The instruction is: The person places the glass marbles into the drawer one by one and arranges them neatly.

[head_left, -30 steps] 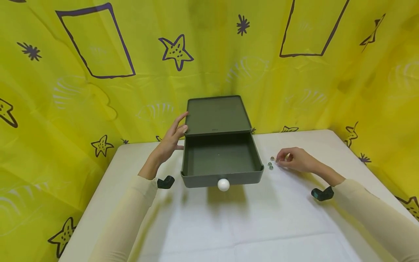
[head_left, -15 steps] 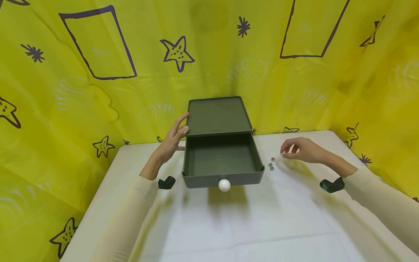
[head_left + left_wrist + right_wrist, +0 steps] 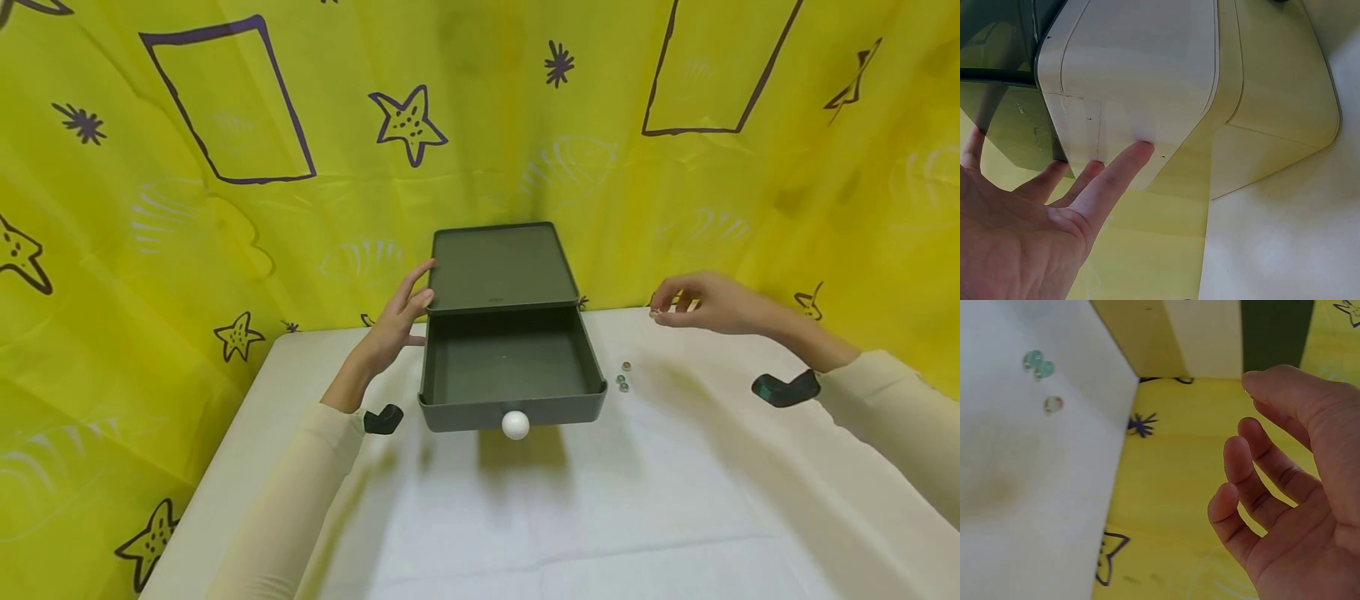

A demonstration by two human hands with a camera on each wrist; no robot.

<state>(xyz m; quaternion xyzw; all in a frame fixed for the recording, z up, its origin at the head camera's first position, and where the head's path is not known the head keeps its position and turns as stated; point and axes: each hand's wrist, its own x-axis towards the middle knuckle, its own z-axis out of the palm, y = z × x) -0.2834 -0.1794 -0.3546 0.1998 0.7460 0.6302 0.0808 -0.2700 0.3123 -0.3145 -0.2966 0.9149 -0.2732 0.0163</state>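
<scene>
A small box with a dark green top (image 3: 502, 268) stands on the table, its green drawer (image 3: 461, 417) pulled out towards me. The drawer has a round white knob (image 3: 515, 425), and nothing shows inside it. My left hand (image 3: 386, 333) steadies the box from the left; in the left wrist view its extended fingers (image 3: 1116, 178) touch the white side wall (image 3: 1141, 75). To the right, raised above the table, my right hand (image 3: 712, 304) pinches a marble (image 3: 655, 313) between thumb and fingertips. The marble is mostly hidden in the right wrist view.
Three glass marbles (image 3: 623, 378) lie on the table right of the drawer, two greenish and one with reddish-brown colour. A yellow patterned curtain (image 3: 480, 108) hangs behind and on both sides of the white-covered table (image 3: 637, 517).
My right hand has picked up a marble from beside the others, lifting it up and slightly to the right. The left hand has stayed at the box's side.
</scene>
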